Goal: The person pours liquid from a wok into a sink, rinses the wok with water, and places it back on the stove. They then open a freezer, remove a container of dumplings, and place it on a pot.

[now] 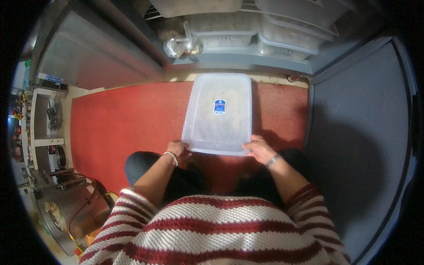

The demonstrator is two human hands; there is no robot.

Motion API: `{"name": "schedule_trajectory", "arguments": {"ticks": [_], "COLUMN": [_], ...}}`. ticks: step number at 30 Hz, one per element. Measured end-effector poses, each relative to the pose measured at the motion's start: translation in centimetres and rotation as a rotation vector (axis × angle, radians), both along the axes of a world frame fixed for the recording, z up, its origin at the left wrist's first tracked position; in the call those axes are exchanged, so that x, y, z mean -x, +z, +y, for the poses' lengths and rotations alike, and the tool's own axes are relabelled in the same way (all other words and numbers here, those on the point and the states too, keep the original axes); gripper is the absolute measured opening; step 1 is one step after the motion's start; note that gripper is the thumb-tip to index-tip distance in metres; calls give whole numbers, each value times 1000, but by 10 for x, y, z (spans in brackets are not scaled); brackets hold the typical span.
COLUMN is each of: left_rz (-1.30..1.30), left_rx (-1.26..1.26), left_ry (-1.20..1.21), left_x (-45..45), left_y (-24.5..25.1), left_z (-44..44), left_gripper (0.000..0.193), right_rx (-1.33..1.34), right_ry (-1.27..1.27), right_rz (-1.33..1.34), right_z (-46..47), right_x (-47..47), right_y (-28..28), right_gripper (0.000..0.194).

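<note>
A translucent white plastic container with a lid lies in front of me above a red mat, its long side pointing away from me. A blue label with writing is stuck on its top. At its near left corner, my left hand grips the rim; a pale bracelet is on that wrist. The near right corner is held by my right hand, thumb on top, with a metal watch or bracelet on the wrist. The fingers under the rim are hidden. What the container holds cannot be made out.
Ahead, an open cabinet shelf bears several lidded plastic boxes and a knotted plastic bag. A grey cabinet door stands at the right. Left are a metal panel, white shelving and a metal appliance with a hose.
</note>
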State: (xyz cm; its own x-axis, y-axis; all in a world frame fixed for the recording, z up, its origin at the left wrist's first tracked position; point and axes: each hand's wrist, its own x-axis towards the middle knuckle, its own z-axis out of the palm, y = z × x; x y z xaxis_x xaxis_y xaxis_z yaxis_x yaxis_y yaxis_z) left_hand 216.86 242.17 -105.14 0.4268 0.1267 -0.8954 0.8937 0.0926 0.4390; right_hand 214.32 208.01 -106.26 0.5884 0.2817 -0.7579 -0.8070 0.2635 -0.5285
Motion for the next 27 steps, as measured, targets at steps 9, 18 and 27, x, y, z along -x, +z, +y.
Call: {"name": "schedule_trajectory", "arguments": {"ticks": [9, 18, 27], "left_rz": [180, -139, 291], "left_rx": [-349, -754, -908], "left_ry": [235, -1902, -1998], "left_x": [62, 48, 34], "left_y": [-171, -113, -81], "left_z": [0, 15, 6], "left_gripper": [21, 31, 32], "right_rx": [1107, 1152, 721], "right_ry": [296, 266, 216], "right_rz": [96, -228, -653], "right_z": [58, 111, 163], "right_x": [23, 57, 61], "right_y": [-90, -45, 105], "right_gripper": [21, 14, 12]}}
